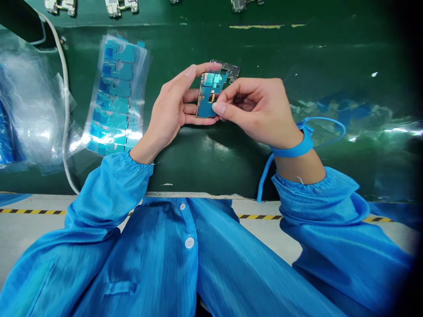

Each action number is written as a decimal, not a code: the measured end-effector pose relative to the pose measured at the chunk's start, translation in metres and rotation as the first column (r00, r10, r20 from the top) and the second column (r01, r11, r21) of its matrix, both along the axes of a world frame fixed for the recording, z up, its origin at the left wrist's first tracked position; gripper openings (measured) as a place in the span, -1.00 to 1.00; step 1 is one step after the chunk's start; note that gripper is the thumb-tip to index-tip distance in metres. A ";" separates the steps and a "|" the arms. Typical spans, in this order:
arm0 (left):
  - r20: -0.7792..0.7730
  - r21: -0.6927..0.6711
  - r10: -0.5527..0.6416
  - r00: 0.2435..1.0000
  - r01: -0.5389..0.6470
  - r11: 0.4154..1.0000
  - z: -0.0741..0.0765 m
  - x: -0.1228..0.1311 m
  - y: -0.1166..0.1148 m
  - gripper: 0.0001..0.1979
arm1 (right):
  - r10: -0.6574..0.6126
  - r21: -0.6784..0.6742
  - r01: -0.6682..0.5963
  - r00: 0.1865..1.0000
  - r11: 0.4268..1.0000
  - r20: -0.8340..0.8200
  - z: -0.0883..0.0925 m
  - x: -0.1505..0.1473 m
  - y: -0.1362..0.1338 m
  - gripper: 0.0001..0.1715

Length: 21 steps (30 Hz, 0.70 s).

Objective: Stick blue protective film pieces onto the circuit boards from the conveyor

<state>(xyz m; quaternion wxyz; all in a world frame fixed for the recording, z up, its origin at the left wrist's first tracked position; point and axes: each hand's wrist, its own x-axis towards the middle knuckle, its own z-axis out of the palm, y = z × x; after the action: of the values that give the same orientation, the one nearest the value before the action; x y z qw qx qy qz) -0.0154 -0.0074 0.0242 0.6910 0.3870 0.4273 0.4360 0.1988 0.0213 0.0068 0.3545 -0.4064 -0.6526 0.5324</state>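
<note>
My left hand (173, 99) holds a small circuit board (234, 70), its fingers behind the board and along its edges. A blue film piece (205, 105) covers much of the board's near face, with bare metal and gold parts showing beside it. With thumb and forefinger together, my right hand (254, 103) pinches the film at its lower right edge; the fingertips hide that corner. Whether the film there is stuck down or lifted, I cannot tell. To the left of my left hand lies a clear backing sheet with several blue die-cut films (120, 86).
Several more circuit boards (122, 6) lie along the far side of the green mat (185, 48). Clear plastic bags (33, 105) and a white cable (66, 101) are at the left. A blue wrist strap (294, 149) with a coiled cord (264, 178) circles my right wrist.
</note>
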 end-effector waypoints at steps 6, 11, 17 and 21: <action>-0.009 -0.027 0.014 1.000 -0.014 1.000 0.002 0.003 -0.001 -0.53 | 0.011 -0.006 -0.011 1.000 1.000 0.020 0.000 -0.001 0.000 -0.50; 0.034 -0.019 0.028 0.999 -0.027 0.999 0.007 0.004 -0.004 -0.55 | -0.004 0.009 0.004 0.999 1.000 0.035 0.001 -0.001 -0.001 -0.50; 0.031 -0.015 0.003 1.000 -0.002 1.000 0.004 0.003 -0.002 -0.61 | 0.000 -0.022 0.000 1.000 1.000 0.031 0.001 -0.001 -0.001 -0.49; 0.046 -0.002 -0.009 0.999 0.009 1.000 -0.001 0.003 0.000 -0.64 | -0.007 -0.064 0.006 1.000 0.998 -0.005 0.002 -0.003 -0.001 -0.42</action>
<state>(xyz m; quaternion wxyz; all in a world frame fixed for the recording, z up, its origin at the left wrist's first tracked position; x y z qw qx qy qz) -0.0129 -0.0074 0.0233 0.7031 0.3782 0.4098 0.4412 0.1958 0.0204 0.0089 0.3445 -0.4183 -0.6329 0.5530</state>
